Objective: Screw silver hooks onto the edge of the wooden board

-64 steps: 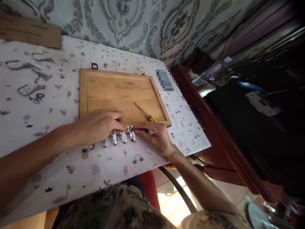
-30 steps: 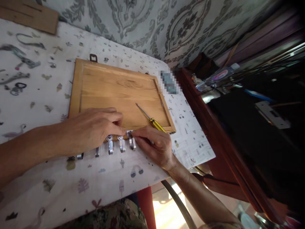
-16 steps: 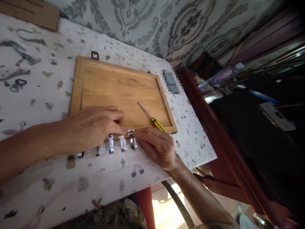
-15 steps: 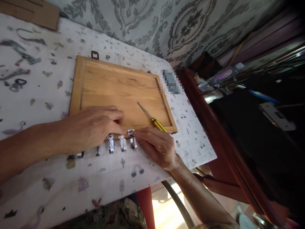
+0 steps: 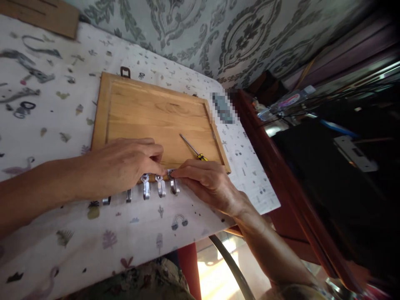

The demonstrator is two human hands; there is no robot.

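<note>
A shallow framed wooden panel (image 5: pixel 156 116) lies flat on the table, with a row of several silver metal hooks along its near edge. My left hand (image 5: pixel 134 164) rests over that edge, fingers curled in, its fingertips pressed at the left side of the rightmost metal hook (image 5: pixel 174 186). From the other side, my right hand (image 5: pixel 209 181) pinches at the mounting plate of this same hook. Anything small between the right fingertips is hidden. A yellow-and-black screwdriver (image 5: pixel 193 148) lies on the panel, its handle partly covered by my right hand.
A printed white cloth (image 5: pixel 137 233) covers the table. Loose metal pieces (image 5: pixel 34 68) lie at the left, and cardboard (image 5: pixel 43 16) at the far left corner. A dark bracket (image 5: pixel 125 72) sits by the panel's back edge. Reddish furniture with a plastic bottle (image 5: pixel 287 102) stands at the right.
My right hand has shifted slightly up and to the left over the hook's plate, covering more of the screwdriver handle. The left hand stays in place.
</note>
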